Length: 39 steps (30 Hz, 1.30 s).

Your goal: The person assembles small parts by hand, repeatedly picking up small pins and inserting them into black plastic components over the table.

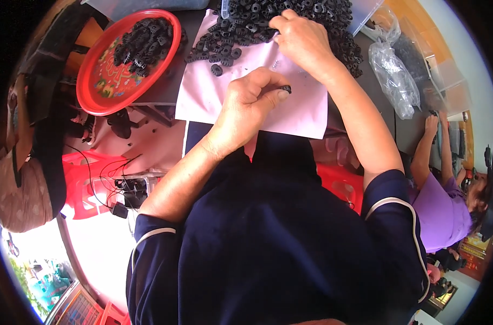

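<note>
My left hand (pixel 246 103) is closed over the near part of a pink cloth (pixel 306 111). A small black ring-like plastic part (pixel 286 89) shows between its thumb and forefinger. Beyond it, my right hand (pixel 305 44) reaches to a large heap of small black plastic parts (pixel 219 46). Its fingers are curled together at the heap's near edge, and what they grip, if anything, is hidden. Part of the heap spreads onto the cloth, with a few loose pieces nearest me.
A round red tray (pixel 85 96) with a smaller pile of black parts (pixel 143 46) stands at the left. Clear plastic bags (pixel 393 81) lie at the right. A person in purple (pixel 441 211) works farther right. A red stool (pixel 341 184) is below the table.
</note>
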Available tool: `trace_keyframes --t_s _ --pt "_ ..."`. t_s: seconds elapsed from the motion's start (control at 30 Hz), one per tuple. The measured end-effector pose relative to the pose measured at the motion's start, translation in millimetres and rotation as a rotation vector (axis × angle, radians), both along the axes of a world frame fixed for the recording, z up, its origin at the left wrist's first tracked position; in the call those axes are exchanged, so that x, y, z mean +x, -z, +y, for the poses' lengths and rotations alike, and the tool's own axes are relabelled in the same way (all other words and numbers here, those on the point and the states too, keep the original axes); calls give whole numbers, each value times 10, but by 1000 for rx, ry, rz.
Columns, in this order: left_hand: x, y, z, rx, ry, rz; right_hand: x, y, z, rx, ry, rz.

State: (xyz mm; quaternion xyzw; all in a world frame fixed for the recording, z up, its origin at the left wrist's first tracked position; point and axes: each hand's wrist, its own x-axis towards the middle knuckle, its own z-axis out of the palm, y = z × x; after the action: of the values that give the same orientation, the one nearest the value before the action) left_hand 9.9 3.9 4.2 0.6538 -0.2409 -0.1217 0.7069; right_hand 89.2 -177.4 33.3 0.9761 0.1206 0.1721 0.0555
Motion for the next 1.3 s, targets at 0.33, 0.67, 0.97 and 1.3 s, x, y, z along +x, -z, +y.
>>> trace_keyframes --t_s 0.33,0.67,0.97,1.3 --pt "13 84 -13 -26 2 -78 35 -64 -43 319 -211 85" --pt "-7 24 -15 2 -6 -103 70 -65 28 238 -288 84" --pt "-16 36 -13 -22 -18 -135 -83 -230 129 184 -558 -237" --pt "-18 75 -22 -21 -19 -164 8 -107 144 328 -344 131"
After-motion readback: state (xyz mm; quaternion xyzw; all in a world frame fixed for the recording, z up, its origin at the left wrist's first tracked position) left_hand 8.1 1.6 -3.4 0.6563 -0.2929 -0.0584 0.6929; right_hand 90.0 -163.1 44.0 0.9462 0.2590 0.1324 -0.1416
